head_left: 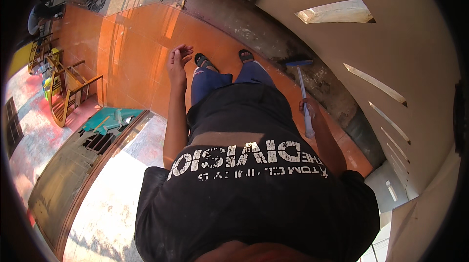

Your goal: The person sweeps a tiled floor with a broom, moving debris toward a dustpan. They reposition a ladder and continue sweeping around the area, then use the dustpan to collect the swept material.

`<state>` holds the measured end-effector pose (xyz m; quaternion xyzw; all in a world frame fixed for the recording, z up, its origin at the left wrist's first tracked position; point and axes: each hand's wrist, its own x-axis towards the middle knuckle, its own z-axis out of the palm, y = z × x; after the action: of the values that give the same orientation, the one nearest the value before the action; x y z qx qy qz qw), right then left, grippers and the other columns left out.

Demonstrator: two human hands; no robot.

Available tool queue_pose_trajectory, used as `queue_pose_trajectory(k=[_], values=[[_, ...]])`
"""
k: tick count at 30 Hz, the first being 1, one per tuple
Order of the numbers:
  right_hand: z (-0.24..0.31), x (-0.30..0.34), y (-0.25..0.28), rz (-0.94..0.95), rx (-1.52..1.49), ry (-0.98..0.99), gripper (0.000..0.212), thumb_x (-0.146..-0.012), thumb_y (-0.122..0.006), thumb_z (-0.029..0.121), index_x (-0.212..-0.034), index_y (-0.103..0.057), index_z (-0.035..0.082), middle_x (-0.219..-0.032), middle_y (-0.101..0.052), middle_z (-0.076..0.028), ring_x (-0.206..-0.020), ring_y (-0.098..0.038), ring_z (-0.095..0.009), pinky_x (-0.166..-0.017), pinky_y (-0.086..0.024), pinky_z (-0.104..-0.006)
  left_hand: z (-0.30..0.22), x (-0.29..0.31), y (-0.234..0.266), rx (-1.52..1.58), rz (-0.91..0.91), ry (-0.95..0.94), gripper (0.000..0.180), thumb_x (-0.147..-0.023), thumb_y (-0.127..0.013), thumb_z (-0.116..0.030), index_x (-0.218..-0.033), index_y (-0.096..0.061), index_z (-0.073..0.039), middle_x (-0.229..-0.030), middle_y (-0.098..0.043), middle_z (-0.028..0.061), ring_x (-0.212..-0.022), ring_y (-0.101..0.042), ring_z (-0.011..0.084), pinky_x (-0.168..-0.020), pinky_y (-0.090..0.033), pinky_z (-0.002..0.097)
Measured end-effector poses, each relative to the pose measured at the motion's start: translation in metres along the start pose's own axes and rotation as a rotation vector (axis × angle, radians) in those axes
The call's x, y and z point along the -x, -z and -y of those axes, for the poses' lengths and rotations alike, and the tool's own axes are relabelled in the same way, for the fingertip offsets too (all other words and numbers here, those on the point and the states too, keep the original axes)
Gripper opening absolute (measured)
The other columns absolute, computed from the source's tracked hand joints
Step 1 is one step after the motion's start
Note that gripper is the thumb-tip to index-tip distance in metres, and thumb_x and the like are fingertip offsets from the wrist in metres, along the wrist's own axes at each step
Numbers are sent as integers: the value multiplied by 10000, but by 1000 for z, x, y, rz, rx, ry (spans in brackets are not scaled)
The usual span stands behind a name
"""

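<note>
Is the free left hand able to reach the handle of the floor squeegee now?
Probably yes. The left hand is open and empty, and the squeegee handle, gripped by the right hand, lies across the body; only the torso is between.

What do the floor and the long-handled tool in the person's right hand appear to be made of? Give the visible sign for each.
Floor: probably glazed ceramic tile, orange; it shines with sunlit reflections and shows straight joint lines.
Long-handled tool: seemingly plastic, with a pale smooth handle and a blue crossbar head with a dark strip beneath, perhaps rubber or bristle; too small to tell. The right hand grips its handle.
</note>
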<state>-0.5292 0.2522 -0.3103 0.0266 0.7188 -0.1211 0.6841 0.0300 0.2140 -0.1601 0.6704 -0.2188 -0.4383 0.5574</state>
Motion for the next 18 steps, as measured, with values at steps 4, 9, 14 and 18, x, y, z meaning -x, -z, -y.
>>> queue_pose_trajectory(k=[4, 9, 14, 18], values=[[-30, -39, -45, 357, -614, -40, 139, -910, -560, 130, -1019, -536, 47, -642, -526, -49, -471, -481, -163, -485, -493, -308, -12, -43, 28, -23, 46, 18, 350, -1050, -390, -274, -1181, -556, 5, -1098, -654, 150, -1002, -636, 207, -857, -514, 327], [-30, -92, -240, -245, -381, 154, 79, -884, -478, 70, -908, -541, 29, -663, -516, -83, -498, -474, -207, -470, -417, -361, -29, -100, 89, -115, 127, 26, 363, -1049, -393, -292, -1187, -555, 2, -1100, -653, 150, -1004, -635, 212, -861, -514, 336], [-27, -119, -495, -340, -491, -69, 51, -834, -523, 12, -880, -544, 17, -770, -566, -175, -655, -586, -276, -550, -464, -442, -60, -145, 184, -237, 177, 19, 362, -1048, -396, -296, -1190, -559, -6, -1102, -654, 149, -1002, -635, 210, -860, -511, 333], [-23, -100, -671, -227, -496, -107, 33, -810, -540, 43, -824, -524, 18, -660, -543, -125, -542, -533, -263, -488, -442, -396, -86, -175, 263, -258, 128, 34, 348, -1045, -405, -289, -1194, -563, -17, -1101, -657, 142, -998, -636, 196, -844, -515, 309]])
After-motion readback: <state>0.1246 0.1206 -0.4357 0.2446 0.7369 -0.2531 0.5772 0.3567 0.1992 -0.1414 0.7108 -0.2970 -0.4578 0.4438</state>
